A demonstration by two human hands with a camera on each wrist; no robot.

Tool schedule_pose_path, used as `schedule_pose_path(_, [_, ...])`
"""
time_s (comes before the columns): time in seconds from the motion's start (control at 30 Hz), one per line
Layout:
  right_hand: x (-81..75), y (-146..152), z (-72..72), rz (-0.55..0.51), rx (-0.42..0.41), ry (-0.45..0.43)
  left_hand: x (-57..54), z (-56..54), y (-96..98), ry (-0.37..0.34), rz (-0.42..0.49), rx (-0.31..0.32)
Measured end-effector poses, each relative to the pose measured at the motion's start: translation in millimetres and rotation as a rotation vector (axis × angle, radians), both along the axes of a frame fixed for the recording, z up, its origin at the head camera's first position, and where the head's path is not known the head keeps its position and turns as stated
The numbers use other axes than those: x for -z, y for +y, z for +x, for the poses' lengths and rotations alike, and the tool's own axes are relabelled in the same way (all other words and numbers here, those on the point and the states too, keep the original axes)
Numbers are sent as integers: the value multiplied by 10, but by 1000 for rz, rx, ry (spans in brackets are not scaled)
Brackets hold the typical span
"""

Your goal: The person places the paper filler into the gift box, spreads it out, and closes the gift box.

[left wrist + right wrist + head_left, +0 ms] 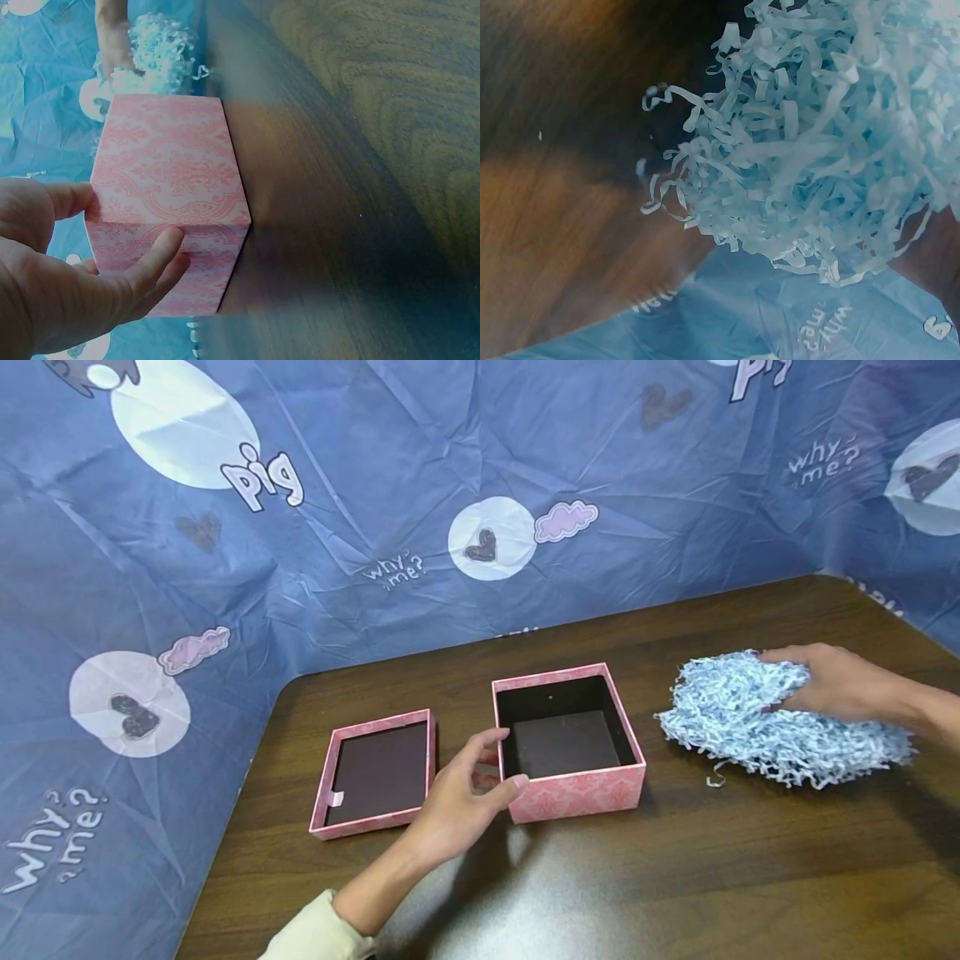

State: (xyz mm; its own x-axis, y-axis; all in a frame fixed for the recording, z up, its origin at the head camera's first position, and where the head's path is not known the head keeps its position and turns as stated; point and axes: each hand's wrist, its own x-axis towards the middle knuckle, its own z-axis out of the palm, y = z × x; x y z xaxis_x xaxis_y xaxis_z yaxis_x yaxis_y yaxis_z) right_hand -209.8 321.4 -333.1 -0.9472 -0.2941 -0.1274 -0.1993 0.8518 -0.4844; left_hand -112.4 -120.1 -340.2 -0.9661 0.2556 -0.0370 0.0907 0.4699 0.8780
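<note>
An uncovered pink patterned box (577,793) with a dark interior stands on the wooden table. My left hand (457,802) spans its near left corner, thumb at the front rim and fingers along the left side. In the left wrist view, fingertips (169,241) rest against the patterned wall. To the right, my right hand (832,681) grips a large clump of light blue shredded paper (750,718), its fingers partly sunk in the strands. The right wrist view is largely filled by crinkled paper strips (802,150); that hand's fingers are hidden there.
The matching pink lid (378,772) lies left of the box, its dark inside facing up, with a small white tab. One loose paper strand (717,774) lies before the clump. A blue printed cloth (360,485) hangs behind the table.
</note>
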Motion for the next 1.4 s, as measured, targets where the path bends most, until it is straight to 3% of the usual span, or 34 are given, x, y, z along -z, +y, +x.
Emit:
schedule_pose_path(0.47, [-276,124,-88,8,81,-17,5,2,-3,3,10,4])
schedule_pose_path(0.9, [-379,131,-107,16,120,-18,0,-3,-9,-5,11,12])
schedule_pose_path(1.4, [-607,36,-140,30,150,-12,11,-8,-12,3,12,15])
